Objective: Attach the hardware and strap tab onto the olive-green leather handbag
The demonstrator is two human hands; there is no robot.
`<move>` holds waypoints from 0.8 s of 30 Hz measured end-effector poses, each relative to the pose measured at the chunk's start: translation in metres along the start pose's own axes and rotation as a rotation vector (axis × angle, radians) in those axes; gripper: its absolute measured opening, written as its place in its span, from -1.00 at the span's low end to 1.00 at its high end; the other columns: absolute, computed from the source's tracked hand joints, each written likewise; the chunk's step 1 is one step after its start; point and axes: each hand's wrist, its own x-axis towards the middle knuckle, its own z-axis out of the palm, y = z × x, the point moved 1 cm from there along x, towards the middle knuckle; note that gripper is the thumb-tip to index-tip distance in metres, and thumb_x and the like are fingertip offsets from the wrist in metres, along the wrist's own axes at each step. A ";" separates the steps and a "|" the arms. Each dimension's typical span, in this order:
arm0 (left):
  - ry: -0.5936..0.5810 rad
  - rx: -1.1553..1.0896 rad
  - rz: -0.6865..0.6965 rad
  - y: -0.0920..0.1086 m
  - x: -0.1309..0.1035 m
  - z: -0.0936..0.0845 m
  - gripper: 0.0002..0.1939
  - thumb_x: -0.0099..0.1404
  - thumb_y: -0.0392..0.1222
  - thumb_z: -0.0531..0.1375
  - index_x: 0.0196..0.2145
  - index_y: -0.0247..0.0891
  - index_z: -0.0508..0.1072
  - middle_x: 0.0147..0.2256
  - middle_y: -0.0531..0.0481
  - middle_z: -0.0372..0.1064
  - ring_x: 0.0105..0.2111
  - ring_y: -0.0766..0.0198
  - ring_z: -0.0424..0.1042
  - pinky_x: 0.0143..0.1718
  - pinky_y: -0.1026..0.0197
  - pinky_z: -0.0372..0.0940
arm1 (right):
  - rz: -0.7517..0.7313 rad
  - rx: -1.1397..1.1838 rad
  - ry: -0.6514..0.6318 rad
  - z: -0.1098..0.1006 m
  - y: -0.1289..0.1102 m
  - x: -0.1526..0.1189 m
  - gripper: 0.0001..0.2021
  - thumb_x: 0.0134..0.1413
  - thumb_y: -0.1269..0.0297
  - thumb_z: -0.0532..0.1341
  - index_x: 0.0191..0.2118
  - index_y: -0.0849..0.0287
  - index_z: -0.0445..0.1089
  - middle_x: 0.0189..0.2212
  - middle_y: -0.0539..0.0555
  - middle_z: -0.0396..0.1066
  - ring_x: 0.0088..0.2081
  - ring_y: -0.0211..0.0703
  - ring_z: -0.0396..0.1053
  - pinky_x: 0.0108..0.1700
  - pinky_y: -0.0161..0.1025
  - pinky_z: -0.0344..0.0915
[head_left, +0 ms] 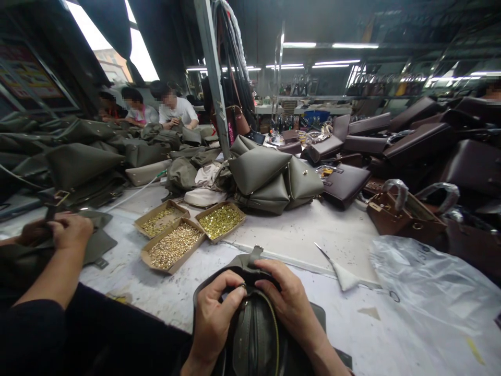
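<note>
I have an olive-green bag (254,334) in front of me at the near edge of the white worktable (313,235), its body running down toward my lap and its top end pointing away from me, toward the three cardboard trays of brass studs (176,244). Its long axis lies roughly along my line of sight, and a zip line curves down its right side. A short strap tab sticks up at its far end.

My left hand (213,318) is curled over the bag's top rim, thumb and forefinger pinched together on what looks like a small metal ring; I judge the pinch is there to steady that fitting. My right hand (287,300) is closed over the rim from the other side, fingers wrapped around the dark edging, bracing the bag so the top stays up and facing me.

Left of the bag, a co-worker's hand (70,230) presses on a flat olive piece. Beyond the bag, past the stud trays, sits a heap of finished olive bags (270,177). Right of the bag lie a scrap of white paper (344,277) and a clear plastic sheet (426,287), with brown bags (344,183) stacked further back.
</note>
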 end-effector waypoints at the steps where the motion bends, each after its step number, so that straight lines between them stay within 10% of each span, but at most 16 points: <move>1: 0.012 -0.024 -0.001 -0.001 -0.001 -0.001 -0.79 0.32 -0.13 0.18 -0.43 -0.26 0.46 -0.44 0.04 0.38 -0.39 0.26 0.37 -0.30 0.25 0.28 | -0.048 -0.086 -0.024 -0.001 -0.001 0.003 -0.60 0.27 0.47 0.20 0.17 -0.01 0.36 -0.02 0.08 0.52 0.00 -0.03 0.46 0.02 -0.11 0.42; 10: 0.059 -0.147 0.055 -0.004 -0.008 0.001 -0.83 0.30 -0.16 0.18 -0.43 -0.25 0.41 -0.44 0.04 0.30 -0.36 0.25 0.30 -0.25 0.22 0.24 | -0.305 -0.782 -0.194 0.011 -0.009 0.035 -0.55 0.11 0.45 0.36 0.10 0.04 0.34 -0.24 0.08 0.45 -0.31 -0.01 0.41 -0.28 -0.14 0.32; 24: 0.153 -0.271 0.030 -0.022 -0.008 0.018 -0.92 0.05 -0.26 0.19 -0.55 -0.28 0.37 -0.57 0.06 0.23 -0.53 0.33 0.19 -0.48 0.28 0.09 | -0.609 -0.760 -0.062 0.023 0.015 0.046 -0.73 0.38 0.45 -0.04 0.00 0.13 0.36 -0.30 0.09 0.48 -0.35 -0.12 0.47 -0.28 -0.23 0.28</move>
